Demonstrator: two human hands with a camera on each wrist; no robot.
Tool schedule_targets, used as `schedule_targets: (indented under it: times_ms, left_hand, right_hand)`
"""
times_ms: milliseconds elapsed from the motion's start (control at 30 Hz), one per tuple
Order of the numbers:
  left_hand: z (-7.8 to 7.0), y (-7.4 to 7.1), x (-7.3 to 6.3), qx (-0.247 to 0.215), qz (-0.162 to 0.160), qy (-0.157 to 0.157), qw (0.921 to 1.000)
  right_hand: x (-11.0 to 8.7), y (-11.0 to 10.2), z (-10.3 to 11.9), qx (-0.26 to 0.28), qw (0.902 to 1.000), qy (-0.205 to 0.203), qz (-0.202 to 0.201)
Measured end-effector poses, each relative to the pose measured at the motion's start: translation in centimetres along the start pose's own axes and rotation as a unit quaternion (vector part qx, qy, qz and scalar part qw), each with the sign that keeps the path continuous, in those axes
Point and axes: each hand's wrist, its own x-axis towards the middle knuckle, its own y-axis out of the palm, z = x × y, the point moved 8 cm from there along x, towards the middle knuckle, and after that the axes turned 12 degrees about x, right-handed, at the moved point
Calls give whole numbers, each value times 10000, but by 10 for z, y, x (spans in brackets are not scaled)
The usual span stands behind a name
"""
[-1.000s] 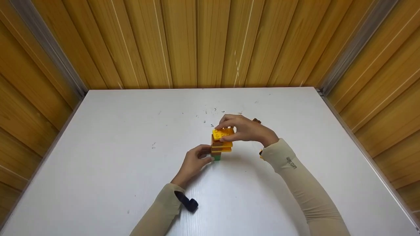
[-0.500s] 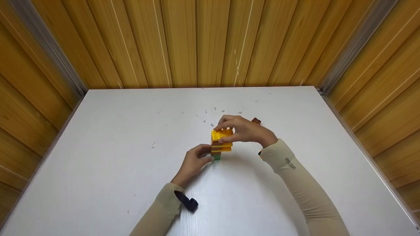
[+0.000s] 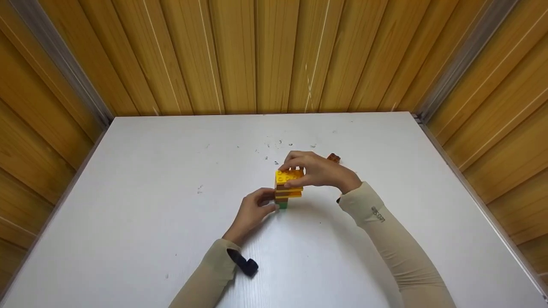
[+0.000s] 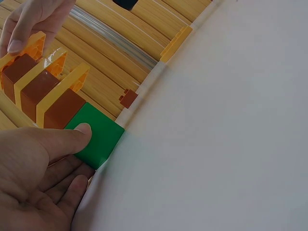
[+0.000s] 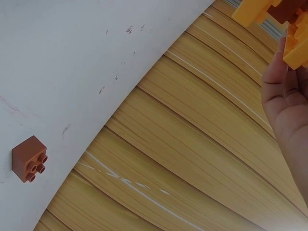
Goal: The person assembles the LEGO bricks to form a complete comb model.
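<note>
A tower of toy building bricks stands upright mid-table, with a green brick (image 4: 100, 137) at its base. Above it, brown bricks (image 4: 65, 107) alternate with yellow bricks that jut out to one side. My left hand (image 3: 252, 209) grips the bottom of the tower, thumb across the green brick's face. At the top, my right hand (image 3: 319, 170) pinches the uppermost yellow brick (image 3: 282, 176) between thumb and fingers. That brick sits level on the tower. In the right wrist view only part of the tower shows, at the upper right corner.
A loose brown brick (image 3: 334, 158) lies on the white table (image 3: 150, 192) behind the right hand. Another yellow brick (image 4: 176, 44) rests further off in the left wrist view; the right forearm covers it in the head view. Wood-patterned walls (image 3: 274, 55) enclose the table.
The top yellow brick has come down slightly and squared up on the tower, the right hand moving with it. My left hand has kept its place at the base.
</note>
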Motion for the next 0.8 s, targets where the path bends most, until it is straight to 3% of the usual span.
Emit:
schedule_targets:
  times_ms: [367, 800]
  left_hand:
    - [1, 1, 0, -26, 20, -24, 10000]
    - [-2, 0, 0, 3, 6, 187, 9998]
  right_hand:
    - [1, 1, -1, 7, 9994, 327, 67]
    - [3, 1, -2, 20, 9994, 317, 110]
